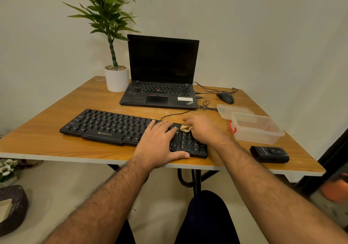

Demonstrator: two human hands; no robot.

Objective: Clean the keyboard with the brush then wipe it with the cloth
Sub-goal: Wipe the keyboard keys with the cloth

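Right hand (pixel 204 128) bunched around soft tan cloth (pixel 185 128), left hand (pixel 160 140) flat on keyboard (pixel 105 125).

Warm, dim indoor light, apparently from overhead; soft shadows under desk (pixel 56 115) edge. Wide-angle lens bows desk edges and wall lines. Right hand (pixel 204 128) slightly motion-blurred; frame corners soft. Laptop screen (pixel 162 59) dark, no glare.

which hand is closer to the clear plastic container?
Right. The right hand, holding the cloth on the keyboard's number pad, is just left of the container; the left hand lies farther left.
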